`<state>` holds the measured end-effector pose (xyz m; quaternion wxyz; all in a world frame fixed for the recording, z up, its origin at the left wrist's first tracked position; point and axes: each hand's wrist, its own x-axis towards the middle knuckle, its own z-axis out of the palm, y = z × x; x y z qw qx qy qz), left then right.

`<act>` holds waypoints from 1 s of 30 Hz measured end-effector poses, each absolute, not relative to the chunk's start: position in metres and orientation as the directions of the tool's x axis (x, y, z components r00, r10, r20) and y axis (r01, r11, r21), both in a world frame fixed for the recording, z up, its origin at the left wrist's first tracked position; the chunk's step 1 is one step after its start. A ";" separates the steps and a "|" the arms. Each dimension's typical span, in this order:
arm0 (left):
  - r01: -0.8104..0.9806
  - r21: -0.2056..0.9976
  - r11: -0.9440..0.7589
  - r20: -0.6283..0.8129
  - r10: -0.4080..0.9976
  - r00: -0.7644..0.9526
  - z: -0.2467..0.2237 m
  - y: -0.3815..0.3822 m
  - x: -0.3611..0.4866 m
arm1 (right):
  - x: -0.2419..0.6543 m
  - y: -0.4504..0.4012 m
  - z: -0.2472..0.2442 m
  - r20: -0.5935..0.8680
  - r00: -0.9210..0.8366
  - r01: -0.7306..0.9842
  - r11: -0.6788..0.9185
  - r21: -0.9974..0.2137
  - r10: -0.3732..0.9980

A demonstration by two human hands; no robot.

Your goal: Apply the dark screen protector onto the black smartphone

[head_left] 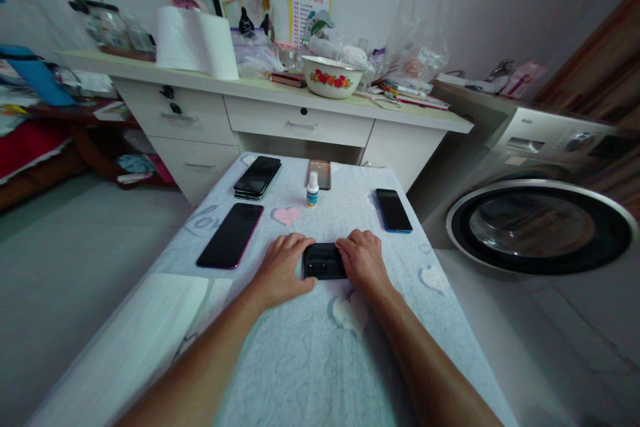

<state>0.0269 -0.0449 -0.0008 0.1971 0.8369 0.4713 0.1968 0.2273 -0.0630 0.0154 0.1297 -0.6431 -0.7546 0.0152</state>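
Observation:
A black smartphone (324, 261) lies crosswise on the cloth-covered table, its camera patch facing up. My left hand (285, 267) grips its left end, thumb at the near corner and fingers at the far one. Over the right end, my right hand (364, 260) is closed, its fingers curled on the phone's far edge; that end is hidden beneath it. Beyond the phone stands a small white spray bottle (313, 191) with a blue and yellow label. Behind the bottle lies a brownish phone case or phone (323, 173).
A large phone (231, 235) and a phone stack (257, 177) lie to the left. Another phone (394, 211) is near the right edge. White paper (150, 320) covers the left front. Behind are a desk (300, 125) and, at right, a washing machine (543, 220).

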 end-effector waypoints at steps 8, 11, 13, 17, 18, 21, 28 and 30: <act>0.705 0.515 -0.487 0.154 0.862 0.483 0.000 -0.045 0.027 | 0.225 -0.063 0.011 0.220 -0.211 0.946 0.256 -0.199 0.952; 0.707 0.511 -0.488 0.154 0.862 0.484 -0.001 -0.045 0.027 | 0.226 -0.063 0.012 0.223 -0.199 0.950 0.244 -0.196 0.954; 0.708 0.510 -0.488 0.152 0.862 0.484 -0.002 -0.045 0.026 | 0.227 -0.063 0.014 0.218 -0.187 0.954 0.230 -0.190 0.958; 0.710 0.516 -0.479 0.145 0.866 0.479 -0.002 -0.045 0.026 | 0.230 -0.064 0.017 0.198 -0.143 0.968 0.179 -0.176 0.970; 0.709 0.518 -0.479 0.143 0.865 0.480 -0.002 -0.045 0.026 | 0.231 -0.064 0.017 0.192 -0.133 0.970 0.167 -0.175 0.972; 0.708 0.522 -0.476 0.138 0.866 0.481 -0.002 -0.045 0.026 | 0.234 -0.064 0.018 0.189 -0.109 0.974 0.143 -0.178 0.976; 0.705 0.517 -0.484 0.156 0.864 0.479 -0.003 -0.045 0.025 | 0.244 -0.065 0.016 0.198 -0.052 0.982 0.086 -0.169 0.979; 0.705 0.517 -0.486 0.159 0.863 0.479 -0.004 -0.045 0.025 | 0.247 -0.066 0.016 0.200 -0.029 0.986 0.061 -0.158 0.979</act>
